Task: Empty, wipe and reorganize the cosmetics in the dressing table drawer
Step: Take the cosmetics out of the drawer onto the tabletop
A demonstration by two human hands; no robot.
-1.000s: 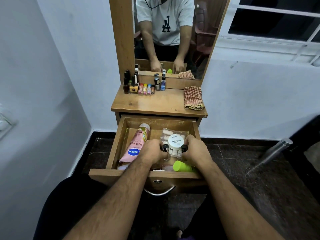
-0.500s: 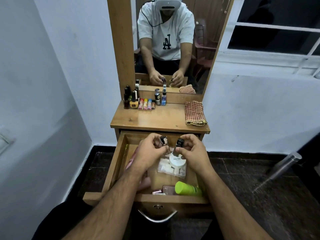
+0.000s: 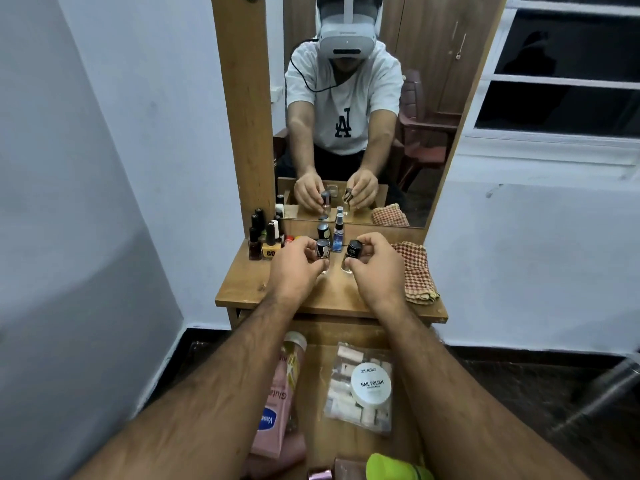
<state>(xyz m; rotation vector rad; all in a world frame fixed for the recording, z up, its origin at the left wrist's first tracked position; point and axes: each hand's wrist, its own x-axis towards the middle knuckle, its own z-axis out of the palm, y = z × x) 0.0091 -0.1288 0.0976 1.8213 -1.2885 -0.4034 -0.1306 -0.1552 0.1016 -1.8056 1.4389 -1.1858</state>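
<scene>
Head view: at the bottom of the frame, the open drawer (image 3: pixel 398 445) is still holding the pink tube (image 3: pixel 277 410) and the white jar (image 3: pixel 371 386). Above, at centre, two small bottles are being gripped, one by the left hand (image 3: pixel 294 268) and one by the right hand (image 3: pixel 375 271), over the tabletop (image 3: pixel 332 296). They are best being lowered upright beside the bottle row (image 3: pixel 266 237), clear of the checked cloth (image 3: pixel 415 271).

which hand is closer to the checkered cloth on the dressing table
Right. The right hand, holding a black-capped bottle, sits just beside the checkered cloth; the left hand is farther off, past the right hand, holding another small bottle.
</scene>
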